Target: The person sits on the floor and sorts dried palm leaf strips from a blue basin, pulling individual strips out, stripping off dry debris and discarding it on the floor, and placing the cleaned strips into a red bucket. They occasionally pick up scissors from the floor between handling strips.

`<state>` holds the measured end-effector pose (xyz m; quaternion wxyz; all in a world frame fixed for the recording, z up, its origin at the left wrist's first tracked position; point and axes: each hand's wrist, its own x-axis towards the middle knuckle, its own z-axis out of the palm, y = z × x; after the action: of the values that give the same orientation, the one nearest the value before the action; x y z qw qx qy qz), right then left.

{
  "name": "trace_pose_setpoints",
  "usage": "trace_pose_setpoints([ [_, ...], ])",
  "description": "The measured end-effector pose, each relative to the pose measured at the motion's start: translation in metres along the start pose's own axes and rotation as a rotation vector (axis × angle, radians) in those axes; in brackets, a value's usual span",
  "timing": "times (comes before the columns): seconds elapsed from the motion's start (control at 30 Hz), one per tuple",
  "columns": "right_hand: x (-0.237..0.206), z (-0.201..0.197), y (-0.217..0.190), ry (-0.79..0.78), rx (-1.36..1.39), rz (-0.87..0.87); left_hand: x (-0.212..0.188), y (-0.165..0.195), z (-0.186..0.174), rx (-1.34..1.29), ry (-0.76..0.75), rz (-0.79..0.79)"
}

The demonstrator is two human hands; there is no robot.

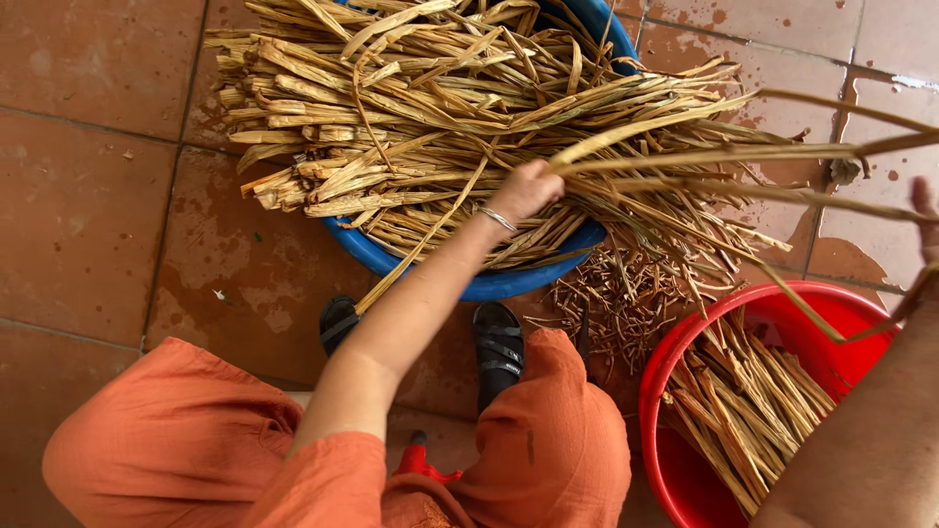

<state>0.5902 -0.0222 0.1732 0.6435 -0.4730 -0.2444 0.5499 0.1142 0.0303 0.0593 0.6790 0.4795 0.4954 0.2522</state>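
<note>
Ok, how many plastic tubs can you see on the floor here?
2: a blue tub at top centre, heaped with dried strips, and a red tub at lower right, partly cut off by the right arm.

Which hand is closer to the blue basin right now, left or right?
Left. The left hand is over the blue basin, gripping dried strips from its pile. The right hand is far off at the frame's right edge, above the red bucket.

Looks like a home yard or informal craft/work spot, floor-level work. Worn, stained terracotta floor tiles (pixel 88 205) w/ damp patches. Big blue plastic basin (pixel 489 284) far centre heaped w/ dried plant strips (pixel 411 108), red bucket (pixel 675 430) near right w/ cut pieces. Scraps (pixel 616 303) litter the tiles between them.
</note>
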Motion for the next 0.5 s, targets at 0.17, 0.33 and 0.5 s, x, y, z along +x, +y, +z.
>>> trace_pose_setpoints([
  [0.17, -0.034, 0.092, 0.010, -0.069, -0.420, 0.101, -0.042, 0.005, -0.109, 0.316, 0.121, -0.036],
  [0.33, -0.043, 0.188, 0.023, -0.081, -1.013, 0.208, -0.128, -0.031, -0.184, 0.651, 0.364, 0.077],
  [0.5, -0.063, 0.250, 0.041, -0.326, -1.394, 0.231, -0.181, -0.075, -0.164, 0.896, 0.247, -0.177],
])
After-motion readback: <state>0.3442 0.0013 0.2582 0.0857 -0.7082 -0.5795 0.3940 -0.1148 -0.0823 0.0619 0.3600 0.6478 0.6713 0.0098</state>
